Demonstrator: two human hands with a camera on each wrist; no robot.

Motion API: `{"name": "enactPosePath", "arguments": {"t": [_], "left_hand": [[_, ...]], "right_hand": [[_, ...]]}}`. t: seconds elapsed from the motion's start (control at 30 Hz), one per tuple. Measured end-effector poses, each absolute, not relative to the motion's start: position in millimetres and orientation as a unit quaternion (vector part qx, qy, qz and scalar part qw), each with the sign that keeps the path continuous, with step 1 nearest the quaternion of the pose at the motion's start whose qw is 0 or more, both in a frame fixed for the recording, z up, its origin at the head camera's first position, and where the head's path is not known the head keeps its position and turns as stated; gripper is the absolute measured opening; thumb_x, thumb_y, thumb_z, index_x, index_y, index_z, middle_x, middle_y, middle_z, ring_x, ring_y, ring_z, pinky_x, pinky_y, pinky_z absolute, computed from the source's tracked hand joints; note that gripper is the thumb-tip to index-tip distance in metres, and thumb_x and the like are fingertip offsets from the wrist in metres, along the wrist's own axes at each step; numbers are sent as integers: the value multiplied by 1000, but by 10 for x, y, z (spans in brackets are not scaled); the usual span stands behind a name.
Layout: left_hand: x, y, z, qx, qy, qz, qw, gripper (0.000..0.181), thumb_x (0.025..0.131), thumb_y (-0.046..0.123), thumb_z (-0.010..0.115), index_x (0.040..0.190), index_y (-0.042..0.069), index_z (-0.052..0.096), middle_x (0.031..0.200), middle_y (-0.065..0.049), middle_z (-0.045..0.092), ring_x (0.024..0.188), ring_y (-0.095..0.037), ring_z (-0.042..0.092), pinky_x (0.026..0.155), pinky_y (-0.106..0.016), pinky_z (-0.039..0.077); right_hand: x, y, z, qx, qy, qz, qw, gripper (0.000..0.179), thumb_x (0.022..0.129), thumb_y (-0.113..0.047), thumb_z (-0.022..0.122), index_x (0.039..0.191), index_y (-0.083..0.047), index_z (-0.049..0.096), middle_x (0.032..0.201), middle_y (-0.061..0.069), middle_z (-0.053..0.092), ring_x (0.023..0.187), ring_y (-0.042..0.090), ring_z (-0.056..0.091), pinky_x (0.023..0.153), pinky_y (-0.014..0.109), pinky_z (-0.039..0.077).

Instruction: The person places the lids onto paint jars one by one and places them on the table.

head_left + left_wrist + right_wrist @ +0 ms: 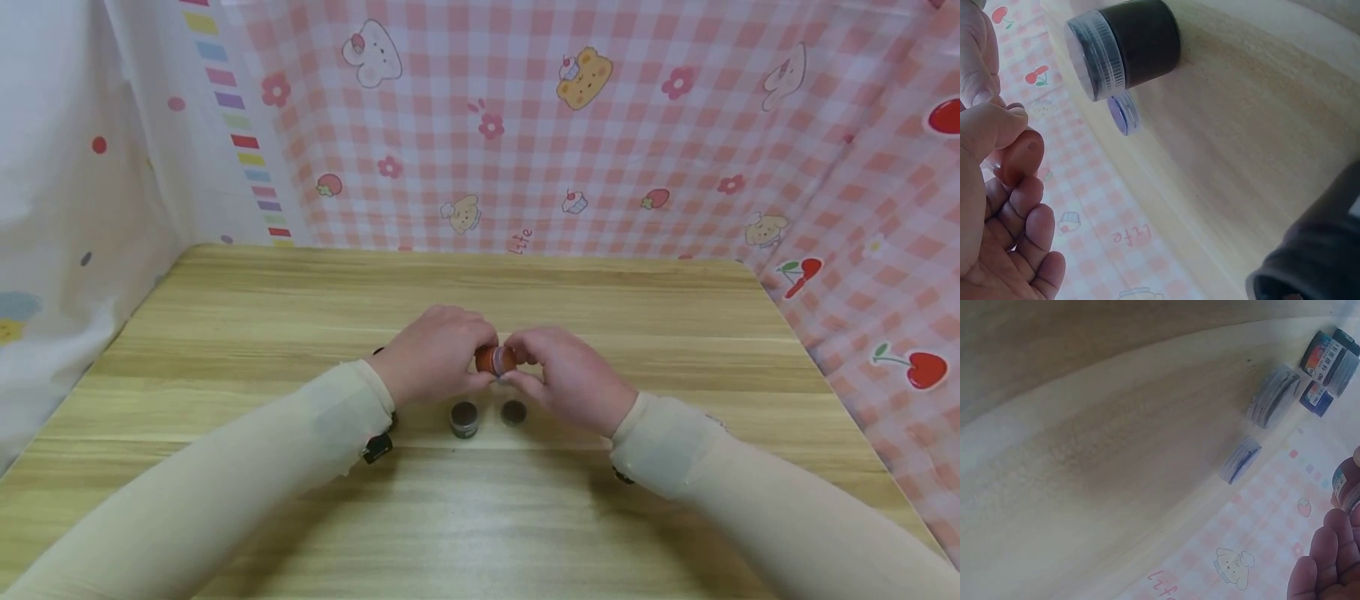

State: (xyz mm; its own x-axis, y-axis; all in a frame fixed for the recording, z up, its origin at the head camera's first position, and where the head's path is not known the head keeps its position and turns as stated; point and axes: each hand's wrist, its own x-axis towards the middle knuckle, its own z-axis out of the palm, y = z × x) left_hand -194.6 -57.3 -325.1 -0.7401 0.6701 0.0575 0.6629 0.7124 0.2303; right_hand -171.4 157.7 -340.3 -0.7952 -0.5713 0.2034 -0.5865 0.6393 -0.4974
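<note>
Both hands meet over the table around a small orange-brown jar (487, 360). My left hand (442, 354) pinches its body between thumb and fingers; the jar's orange end (1022, 156) shows in the left wrist view. My right hand (566, 375) grips the other end with thumb and fingertips, where a pale lid ring (500, 360) shows. In the right wrist view the held jar (1341, 481) bears a small label, and the right hand's fingers (1325, 550) are partly cut off. Just nearer the body stands a dark jar with a clear ridged lid (464, 421).
A small clear round lid (513, 412) lies right of the dark jar. In the right wrist view, a labelled dark jar (1324, 359) and a small blue jar (1316, 399) stand close together. Wooden tabletop (480, 517) surrounds them; a pink checked cloth (525, 167) hangs behind.
</note>
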Motion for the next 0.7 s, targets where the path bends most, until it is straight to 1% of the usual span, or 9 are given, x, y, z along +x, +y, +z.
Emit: {"name": "enactPosePath", "arguments": {"t": [0.1, 0.2, 0.33, 0.5, 0.63, 0.7], "left_hand": [[-1940, -576, -3252, 364, 924, 116, 13, 17, 93, 35, 78, 92, 21, 67, 88, 5, 67, 83, -14, 56, 93, -41, 46], [-1941, -579, -3254, 366, 923, 116, 13, 17, 93, 35, 78, 93, 21, 68, 88, 5, 67, 83, -14, 55, 93, -41, 46], [-1944, -578, -3252, 366, 924, 113, 14, 18, 94, 36, 78, 97, 20, 69, 89, 6, 67, 83, -14, 56, 92, -41, 46], [-1936, -570, -3233, 363, 925, 110, 19, 18, 94, 36, 77, 96, 20, 69, 90, 4, 69, 84, -15, 56, 93, -42, 46], [-1925, -563, -3225, 362, 926, 107, 15, 18, 94, 37, 76, 91, 21, 67, 90, 4, 69, 84, -14, 56, 94, -42, 46], [-1926, -563, -3228, 362, 926, 107, 14, 19, 94, 37, 76, 90, 21, 67, 89, 4, 69, 82, -14, 56, 93, -42, 46]], "right_hand": [[-1706, 1578, -3405, 319, -905, 280, 13, 17, 96, -22, 79, 108, -11, 71, 106, 0, 75, 103, 21, 71, 93, 42, 58], [-1701, 1581, -3410, 326, -904, 277, 23, 24, 95, -20, 80, 114, -9, 71, 107, 1, 75, 102, 25, 71, 92, 41, 58], [-1707, 1577, -3416, 344, -896, 277, 39, 27, 93, -16, 82, 118, -10, 71, 108, -1, 76, 100, 21, 70, 91, 39, 57], [-1718, 1562, -3418, 353, -894, 272, 42, 18, 94, -17, 81, 109, -13, 72, 105, -2, 77, 101, 15, 71, 92, 38, 59], [-1718, 1550, -3416, 335, -901, 276, 23, 12, 96, -22, 79, 100, -15, 70, 100, -3, 76, 97, 13, 72, 89, 37, 60], [-1716, 1546, -3419, 324, -905, 277, 13, 13, 97, -24, 78, 100, -14, 70, 99, -3, 75, 96, 14, 72, 88, 37, 60]]}}
